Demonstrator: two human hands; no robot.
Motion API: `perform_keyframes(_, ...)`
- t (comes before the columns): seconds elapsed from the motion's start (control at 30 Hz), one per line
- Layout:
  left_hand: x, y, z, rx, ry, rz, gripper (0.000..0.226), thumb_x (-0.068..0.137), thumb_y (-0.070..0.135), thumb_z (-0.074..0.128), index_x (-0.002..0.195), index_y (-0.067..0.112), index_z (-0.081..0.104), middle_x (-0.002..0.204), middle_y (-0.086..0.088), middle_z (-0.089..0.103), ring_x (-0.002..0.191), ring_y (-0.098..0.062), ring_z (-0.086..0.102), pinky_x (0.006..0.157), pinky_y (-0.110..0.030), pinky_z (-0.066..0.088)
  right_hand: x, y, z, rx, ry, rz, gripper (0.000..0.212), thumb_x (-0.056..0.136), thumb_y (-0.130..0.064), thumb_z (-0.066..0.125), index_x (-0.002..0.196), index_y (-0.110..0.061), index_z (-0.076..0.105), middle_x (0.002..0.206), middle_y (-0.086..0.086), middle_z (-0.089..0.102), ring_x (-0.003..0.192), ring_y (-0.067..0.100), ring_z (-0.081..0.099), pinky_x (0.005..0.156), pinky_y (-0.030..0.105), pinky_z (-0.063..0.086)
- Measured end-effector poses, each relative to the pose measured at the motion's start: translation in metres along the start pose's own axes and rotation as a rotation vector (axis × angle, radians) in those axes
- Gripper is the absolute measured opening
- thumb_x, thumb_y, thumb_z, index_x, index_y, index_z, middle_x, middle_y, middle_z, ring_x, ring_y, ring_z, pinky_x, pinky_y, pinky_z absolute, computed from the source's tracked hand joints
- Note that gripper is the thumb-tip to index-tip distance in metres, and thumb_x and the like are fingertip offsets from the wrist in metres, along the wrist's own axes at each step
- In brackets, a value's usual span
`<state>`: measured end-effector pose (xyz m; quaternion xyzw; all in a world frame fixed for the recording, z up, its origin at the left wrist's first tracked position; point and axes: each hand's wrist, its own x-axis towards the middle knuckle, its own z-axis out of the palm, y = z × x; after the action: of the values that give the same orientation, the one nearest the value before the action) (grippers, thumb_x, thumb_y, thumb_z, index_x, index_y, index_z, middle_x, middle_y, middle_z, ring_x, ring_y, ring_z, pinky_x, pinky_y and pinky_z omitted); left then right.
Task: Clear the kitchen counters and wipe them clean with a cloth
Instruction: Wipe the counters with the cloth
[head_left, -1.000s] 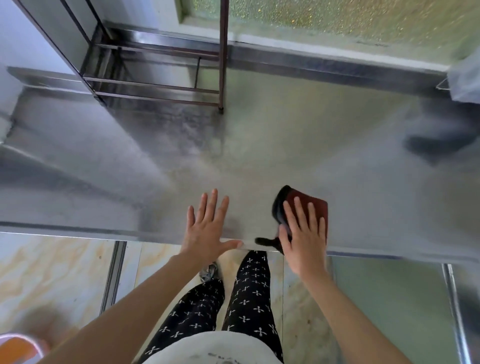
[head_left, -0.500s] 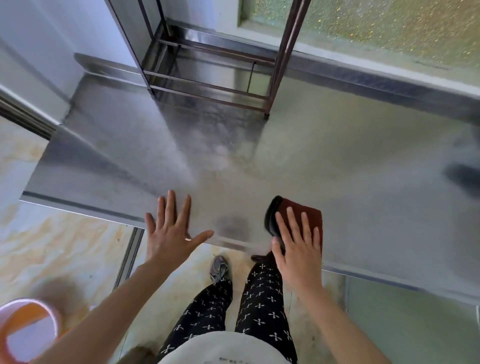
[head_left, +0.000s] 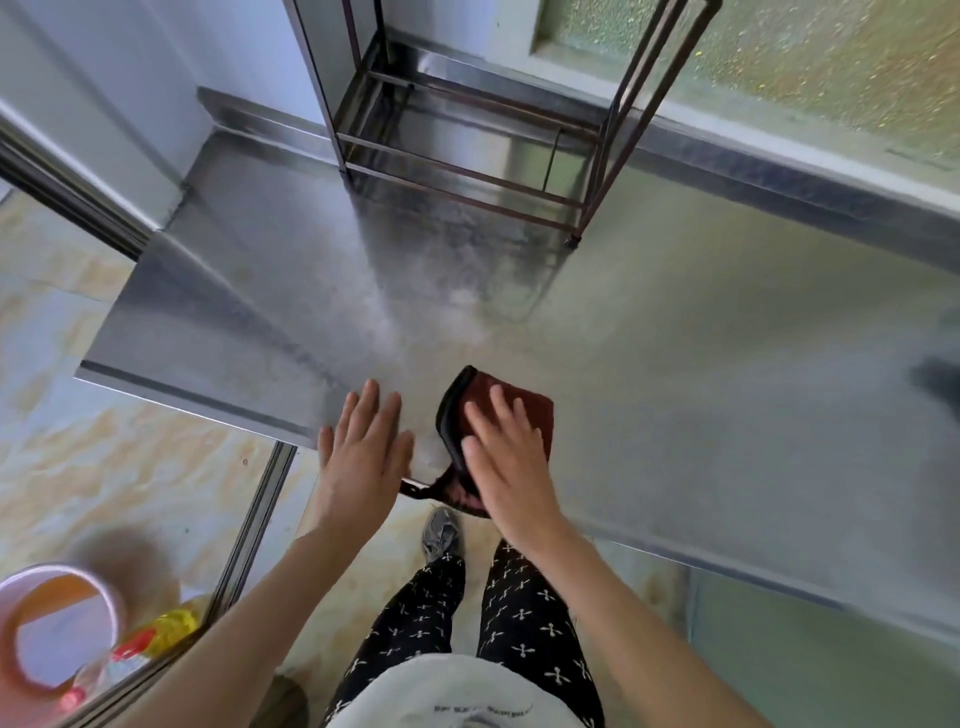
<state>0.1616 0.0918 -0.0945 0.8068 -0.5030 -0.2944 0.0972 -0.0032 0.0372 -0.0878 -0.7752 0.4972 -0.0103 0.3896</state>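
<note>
- The dark red cloth (head_left: 535, 415) lies on the steel counter (head_left: 675, 389), close to its front edge, at about 6 o'clock of the picture's middle.
- The right hand (head_left: 506, 462) lies palm down on top of the cloth. Its fingers (head_left: 501, 410) are straight and slightly spread, pressing on the fabric rather than curling round it.
- Bare cloth shows beyond the fingertips toward 12 and 1 o'clock. Its black-edged fold stands up just at 10 o'clock of the index finger.
- A limp end of the cloth hangs over the counter's front edge at 7 o'clock of the right palm.
- The left hand (head_left: 363, 452) rests flat on the counter's front edge, at 9 o'clock of the cloth. Its fingers are straight and close together, holding nothing. Its thumb side is near the cloth's hanging end; I cannot tell whether they touch.
- A brown metal rack (head_left: 575, 236) stands on the counter at 12 o'clock, against the back wall.
- On the floor at 8 o'clock stand a pink-rimmed bucket (head_left: 57, 577) and, just beside it, a yellow bottle (head_left: 176, 621).
</note>
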Motion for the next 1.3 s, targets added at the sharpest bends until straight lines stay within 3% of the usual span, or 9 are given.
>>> perform_keyframes(0.17,-0.011,0.067,0.035,0.162,0.132,0.242,0.052,0.093,0.039,0.027,0.140,0.020,0.036,0.152,-0.001,0.025,0.141,-0.017,0.014,0.113,-0.044,0.011,0.000,0.074,-0.060,-0.200,0.406,0.167,0.049,0.095,-0.031,0.027,0.136,-0.009,0.046,0.152,0.011,0.029,0.142,0.029,0.023,0.112,0.051,0.025)
perform_keyframes(0.37,0.028,0.077,0.071,0.359,0.072,0.286,0.058,0.091,0.052,0.029,0.143,0.028,0.027,0.151,-0.001,0.025,0.139,-0.023,0.024,0.108,-0.051,0.027,0.049,0.105,-0.082,-0.449,0.218,-0.094,0.048,0.097,-0.033,0.028,0.141,-0.017,0.040,0.154,0.007,0.028,0.140,0.030,0.026,0.111,0.047,0.022)
perform_keyframes(0.57,0.086,0.064,0.043,0.276,0.280,-0.151,0.060,0.092,0.049,0.021,0.147,0.026,0.014,0.155,-0.005,0.015,0.143,-0.029,0.010,0.112,-0.054,0.008,0.088,0.112,-0.089,-0.454,0.257,-0.069,0.053,0.095,-0.034,0.030,0.141,-0.010,0.038,0.152,0.012,0.031,0.138,0.032,0.031,0.109,0.047,0.027)
perform_keyframes(0.73,0.036,0.094,0.083,0.407,0.152,0.185,0.060,0.093,0.052,0.028,0.146,0.028,0.016,0.154,-0.002,0.021,0.142,-0.024,0.009,0.111,-0.050,0.005,0.078,0.113,-0.089,-0.453,0.231,-0.115,0.050,0.094,-0.035,0.033,0.135,-0.008,0.047,0.147,0.015,0.038,0.134,0.034,0.038,0.104,0.053,0.033)
perform_keyframes(0.83,0.047,0.083,0.074,0.465,0.138,0.238,0.059,0.092,0.057,0.026,0.145,0.034,0.016,0.152,0.003,0.020,0.141,-0.023,0.019,0.111,-0.050,0.010,0.074,0.114,-0.089,-0.502,0.169,-0.098,0.052,0.092,-0.038,0.034,0.134,-0.009,0.049,0.145,0.015,0.042,0.131,0.036,0.042,0.098,0.055,0.038)
perform_keyframes(0.93,0.073,0.082,0.057,0.368,0.196,-0.005,0.059,0.092,0.056,0.022,0.145,0.033,0.013,0.153,0.004,0.018,0.141,-0.025,0.020,0.111,-0.052,0.016,0.078,0.111,-0.094,-0.521,0.136,-0.089,0.053,0.091,-0.039,0.034,0.132,-0.011,0.051,0.144,0.014,0.044,0.130,0.036,0.044,0.094,0.055,0.042)
perform_keyframes(1.03,0.086,0.104,0.062,0.249,0.244,-0.182,0.060,0.093,0.054,0.022,0.146,0.031,0.006,0.153,0.004,0.005,0.143,-0.026,0.005,0.110,-0.052,0.004,0.079,0.112,-0.100,-0.535,0.130,-0.111,0.051,0.090,-0.035,0.033,0.129,-0.011,0.054,0.141,0.013,0.048,0.126,0.034,0.048,0.092,0.054,0.044)
perform_keyframes(1.2,0.064,0.121,0.084,0.435,0.121,0.224,0.054,0.096,0.052,0.015,0.145,0.030,0.018,0.151,0.001,0.026,0.140,-0.024,0.019,0.109,-0.052,0.015,0.080,0.121,-0.108,-0.524,0.125,-0.172,0.049,0.088,-0.026,0.032,0.131,-0.015,0.054,0.142,0.008,0.048,0.126,0.029,0.049,0.095,0.054,0.040)
perform_keyframes(1.3,0.079,0.106,0.071,0.470,0.137,0.227,0.050,0.097,0.048,0.009,0.144,0.034,0.020,0.150,0.004,0.029,0.138,-0.023,0.021,0.107,-0.054,0.022,0.079,0.129,-0.109,-0.462,0.110,-0.210,0.049,0.091,-0.028,0.030,0.135,-0.017,0.049,0.146,0.005,0.042,0.133,0.025,0.041,0.101,0.055,0.035)
